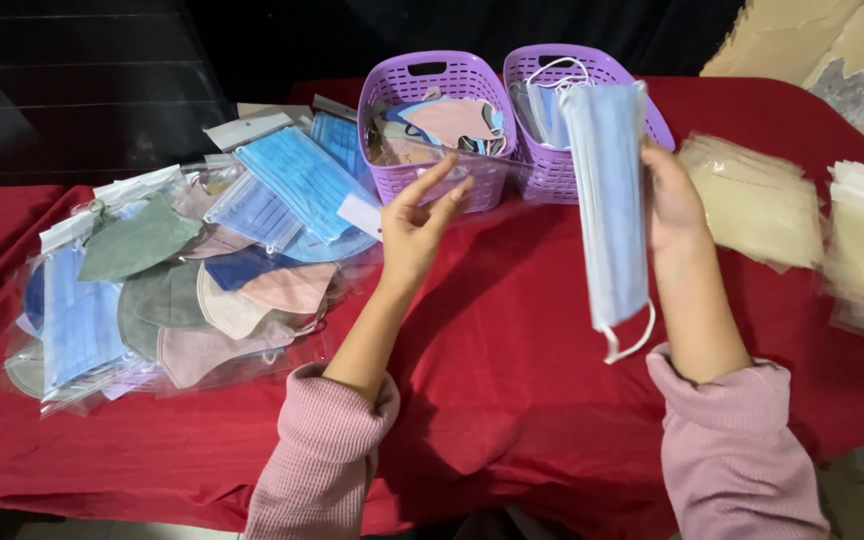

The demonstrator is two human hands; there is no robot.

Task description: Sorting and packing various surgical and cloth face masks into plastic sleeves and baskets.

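Right hand (674, 200) gripped a blue surgical mask (607, 205), long axis hanging vertical, just in front of the right purple basket (552, 165); left hand (417, 225) hovered empty, fingers spread, left of that basket and farther from the mask, above the red bench (512, 380)

Both forearms reach forward in pink ribbed sleeves pushed back from the wrists; the left hand (417, 225) is raised and empty, fingers spread loosely; the right hand (674, 200) is upright, fingers pinched closed.
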